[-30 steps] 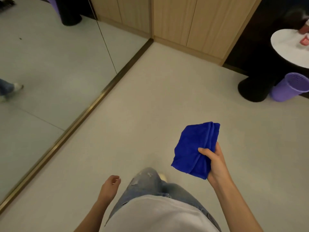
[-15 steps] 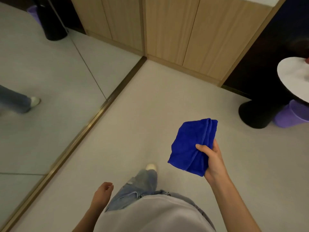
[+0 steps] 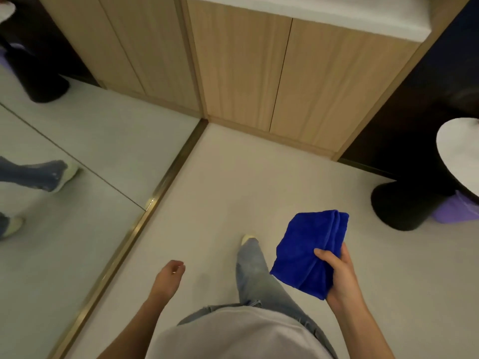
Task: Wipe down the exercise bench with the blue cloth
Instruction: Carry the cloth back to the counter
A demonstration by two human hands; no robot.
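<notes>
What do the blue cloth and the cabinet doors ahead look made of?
Blue cloth: soft, matte plush fabric, probably microfibre; fuzzy nap, folded in limp layers in the right hand.
Cabinet doors: light wood or wood-look laminate, matte; straight vertical grain, no glare.

Mirror [image 3: 64, 164] left, cabinet [image 3: 272, 79] ahead, table [image 3: 458, 154] right.

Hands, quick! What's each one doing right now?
Left hand: empty, fingers loosely curled.
Right hand: closed on the folded blue cloth.
</notes>
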